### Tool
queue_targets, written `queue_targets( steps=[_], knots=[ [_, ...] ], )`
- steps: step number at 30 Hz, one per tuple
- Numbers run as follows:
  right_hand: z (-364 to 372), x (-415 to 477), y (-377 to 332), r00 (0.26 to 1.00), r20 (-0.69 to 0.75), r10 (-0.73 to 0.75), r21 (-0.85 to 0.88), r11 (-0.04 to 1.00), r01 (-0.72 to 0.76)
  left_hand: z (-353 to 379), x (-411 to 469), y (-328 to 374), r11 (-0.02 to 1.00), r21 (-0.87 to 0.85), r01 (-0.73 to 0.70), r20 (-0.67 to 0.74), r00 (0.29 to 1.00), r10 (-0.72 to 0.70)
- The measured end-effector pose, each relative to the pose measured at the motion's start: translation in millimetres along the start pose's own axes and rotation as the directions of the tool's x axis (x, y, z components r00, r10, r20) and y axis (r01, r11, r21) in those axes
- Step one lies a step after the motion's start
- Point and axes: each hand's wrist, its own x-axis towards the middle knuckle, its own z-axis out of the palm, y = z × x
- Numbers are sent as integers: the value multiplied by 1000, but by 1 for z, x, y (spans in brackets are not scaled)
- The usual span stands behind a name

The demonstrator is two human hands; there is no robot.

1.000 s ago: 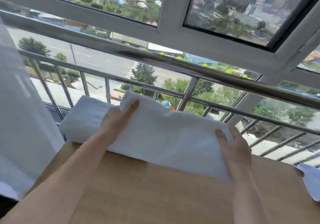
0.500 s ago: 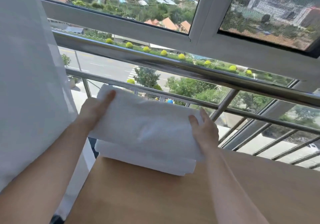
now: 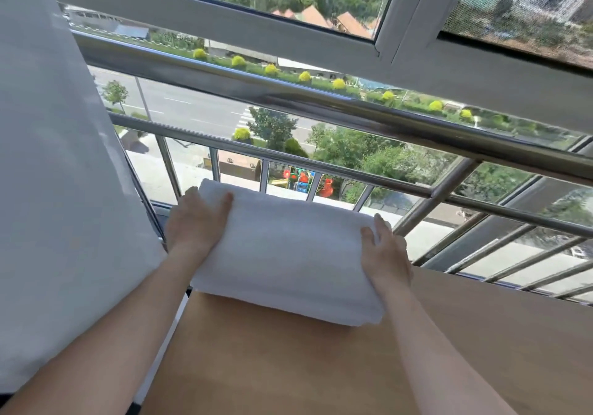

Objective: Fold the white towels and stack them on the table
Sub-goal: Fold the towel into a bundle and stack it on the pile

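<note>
From the head view, the step in hand looks like setting a folded towel (image 3: 288,254) onto the pile at the far left corner of the table (image 3: 288,366). How many layers lie in that thick white bundle I cannot tell. It sits between the two hands, with its near edge on the wood in front of the wrists. The left hand (image 3: 195,222) lies against the towel's left end with its fingers fairly straight and its thumb resting on top. The right hand (image 3: 383,254) presses the right end the same way, fingers extended and not curled round the cloth. Next, I judge, both hands should square the edges, then lift off without dragging the top layer. A curtain (image 3: 48,157) hangs just left of the left hand, and a railing (image 3: 321,106) runs beyond the fingertips.
</note>
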Motion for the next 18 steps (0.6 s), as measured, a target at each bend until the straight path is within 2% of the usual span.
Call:
queue_targets(
  steps=[2, 4, 6, 8, 10, 13, 18],
  knots=[
    [-4, -2, -12, 997, -65, -33, -235, 972, 17, -2, -9, 7, 977, 45, -209, -117, 970, 213],
    [0, -6, -30, 975, -87, -204, -355, 921, 161, -3, -19, 19, 916, 92, -391, -112, 910, 400],
    [14, -15, -54, 931, -4, -364, -324, 881, 344, 2, -34, 38, 829, 141, -542, 11, 838, 546],
    [35, -29, -70, 895, 104, -434, -283, 850, 445, 15, -53, 51, 718, 172, -675, 184, 737, 650],
    [48, -37, -70, 882, 172, -438, -309, 826, 470, 25, -62, 52, 659, 209, -722, 298, 689, 660],
    [46, -33, -56, 902, 152, -404, -327, 841, 432, 26, -53, 47, 696, 219, -684, 345, 722, 600],
    [31, -20, -29, 938, 128, -322, -373, 861, 347, 27, -45, 55, 693, 239, -680, 398, 720, 569]
  ],
)
